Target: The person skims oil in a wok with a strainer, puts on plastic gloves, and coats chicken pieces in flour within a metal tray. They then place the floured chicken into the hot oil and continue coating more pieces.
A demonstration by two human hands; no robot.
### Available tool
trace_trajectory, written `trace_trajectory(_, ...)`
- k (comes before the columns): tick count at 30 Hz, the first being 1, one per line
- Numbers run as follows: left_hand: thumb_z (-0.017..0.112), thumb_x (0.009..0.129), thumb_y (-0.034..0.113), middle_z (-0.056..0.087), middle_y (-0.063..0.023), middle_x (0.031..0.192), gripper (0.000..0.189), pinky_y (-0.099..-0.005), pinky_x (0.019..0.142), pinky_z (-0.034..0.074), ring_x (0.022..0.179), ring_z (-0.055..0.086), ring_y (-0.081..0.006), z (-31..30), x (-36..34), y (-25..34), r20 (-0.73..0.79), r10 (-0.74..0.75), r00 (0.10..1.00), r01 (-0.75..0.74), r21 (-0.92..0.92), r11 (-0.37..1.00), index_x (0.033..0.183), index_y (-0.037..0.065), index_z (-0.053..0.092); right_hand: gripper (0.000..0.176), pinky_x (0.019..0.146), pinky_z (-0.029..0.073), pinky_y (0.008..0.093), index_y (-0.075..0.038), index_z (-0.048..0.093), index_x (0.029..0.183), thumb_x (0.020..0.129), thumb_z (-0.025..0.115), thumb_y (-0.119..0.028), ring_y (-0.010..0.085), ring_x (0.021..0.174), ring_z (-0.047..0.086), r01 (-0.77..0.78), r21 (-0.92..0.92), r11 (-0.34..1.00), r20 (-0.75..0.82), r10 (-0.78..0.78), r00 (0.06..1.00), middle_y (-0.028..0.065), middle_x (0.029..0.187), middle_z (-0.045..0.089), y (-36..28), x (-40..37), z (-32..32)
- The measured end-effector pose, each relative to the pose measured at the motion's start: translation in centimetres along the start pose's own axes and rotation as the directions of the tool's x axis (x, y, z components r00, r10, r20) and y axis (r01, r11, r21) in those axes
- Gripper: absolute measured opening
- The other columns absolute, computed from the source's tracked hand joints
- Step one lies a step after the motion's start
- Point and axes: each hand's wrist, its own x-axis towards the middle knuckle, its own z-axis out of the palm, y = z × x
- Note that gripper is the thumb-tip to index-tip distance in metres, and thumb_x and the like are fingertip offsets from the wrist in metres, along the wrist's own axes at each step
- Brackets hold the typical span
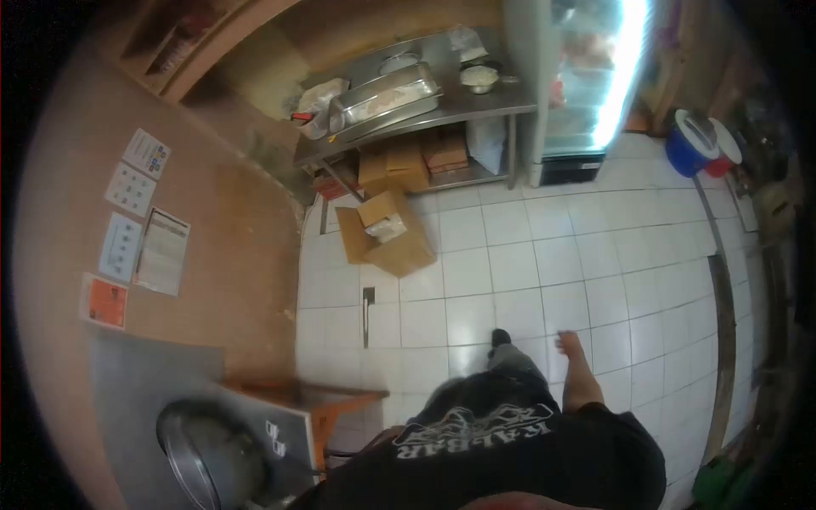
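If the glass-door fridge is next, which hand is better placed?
Probably the right hand: it hangs on the fridge's side and looks empty; the left hand isn't visible.

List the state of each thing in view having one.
Brown cardboard box on white tiled floor: open, contents showing
Silver rectangular metal tray: uncovered, contents showing
Small round metal bowl: uncovered, white contents
Tall glass-fronted fridge: lit
Blue round bucket: appears lidded
Bare right hand: lowered, nothing visibly held
Large round metal vessel: blurred, contents unclear
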Motion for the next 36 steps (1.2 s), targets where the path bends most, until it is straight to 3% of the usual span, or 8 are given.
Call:
trace_trajectory(9,0.059,0.082,0.018,0.061,-0.0202,0.104,0.044,-0.0388,0.08,0.049,0.09,0.06,-0.0362,0.9,6.6,22.8,-0.135,0.488,0.863,-0.494,-0.014,0.87,0.122,0.003,0.051,0.034,0.065,0.052,0.0346,0.0,0.064,0.096,0.084,0.057,-0.031,0.0205,0.071,0.065,0.461,-0.4,0.792,0.372,-0.32,0.871,0.0137,0.08,0.068,-31.3,12.5,13.3)
trace_trajectory(10,0.06,0.08,0.018,0.061,-0.0195,0.1,0.044,-0.0364,0.078,0.05,0.087,0.062,-0.034,0.2,12.2,22.2,-0.014,0.016,1.0,-0.021,-0.629,0.777,0.121,0.004,0.052,0.035,0.066,0.052,0.034,0.0,0.065,0.097,0.084,0.057,-0.031,0.0207,0.072,0.066,0.457,-0.396,0.797,0.358,-0.324,0.876,0.0145,0.082,0.068,-33.4,14.2,14.7)
trace_trajectory(12,0.063,0.076,0.015,0.062,-0.0166,0.095,0.037,-0.0347,0.073,0.051,0.084,0.063,-0.0291,-2.8,24.4,21.7,-0.014,-0.198,0.98,0.147,-0.619,0.772,0.111,0.005,0.058,0.035,0.066,0.053,0.0326,0.0,0.065,0.1,0.083,0.057,-0.031,0.0208,0.074,0.066,0.354,-0.445,0.823,0.287,-0.244,0.927,0.0136,0.083,0.069,-38.8,14.3,16.5)
trace_trajectory(19,0.055,0.089,0.031,0.059,-0.0039,0.074,0.024,-0.0304,0.049,0.045,0.06,0.055,-0.0131,-15.8,47.6,52.5,-0.384,0.509,0.771,-0.585,-0.108,0.804,0.09,0.008,0.06,0.025,0.058,0.048,0.0309,-0.005,0.063,0.105,0.094,0.049,-0.023,0.0161,0.074,0.06,0.222,-0.129,0.966,0.094,-0.211,0.973,0.008,0.085,0.065,-51.9,19.4,20.0)
trace_trajectory(24,0.045,0.097,0.036,0.051,-0.0181,0.13,0.05,-0.0391,0.097,0.04,0.12,0.048,-0.0258,-21.3,49.6,82.9,-0.389,0.616,0.685,-0.689,-0.071,0.721,0.138,0.008,0.04,0.03,0.073,0.046,0.0302,0.0,0.062,0.101,0.093,0.054,-0.028,0.0164,0.079,0.06,0.612,-0.157,0.776,-0.134,-0.63,0.765,0.009,0.086,0.065,-70.8,25.7,22.7)
trace_trajectory(29,0.055,0.092,0.031,0.054,-0.0207,0.122,0.052,-0.0389,0.097,0.039,0.112,0.052,-0.0309,-22.5,56.2,95.5,-0.618,0.587,0.524,-0.583,0.242,0.775,0.129,-0.004,0.043,0.033,0.071,0.047,0.0294,-0.002,0.058,0.107,0.089,0.06,-0.03,0.0147,0.076,0.059,0.77,-0.321,0.552,-0.292,-0.831,0.474,0.009,0.089,0.063,-85.4,36.9,24.4)
trace_trajectory(32,0.055,0.091,0.033,0.052,-0.0223,0.126,0.054,-0.04,0.098,0.039,0.113,0.051,-0.0315,-21.8,57.8,100.4,-0.575,0.475,0.667,-0.527,0.087,0.845,0.127,-0.007,0.045,0.033,0.069,0.047,0.0289,-0.002,0.058,0.103,0.087,0.062,-0.03,0.0126,0.075,0.056,0.491,-0.033,0.87,0.148,-0.482,0.864,0.0062,0.086,0.061,-90.7,40.6,23.8)
trace_trajectory(36,0.055,0.091,0.03,0.051,-0.023,0.127,0.053,-0.0395,0.097,0.039,0.113,0.052,-0.0307,-21.4,62.2,98.4,-0.655,0.538,0.532,-0.573,0.19,0.797,0.126,-0.009,0.045,0.035,0.068,0.045,0.0282,0.0,0.058,0.1,0.088,0.062,-0.033,0.0113,0.075,0.054,0.525,-0.011,0.851,0.268,-0.504,0.821,0.002,0.083,0.06,-91.5,41.9,22.6)
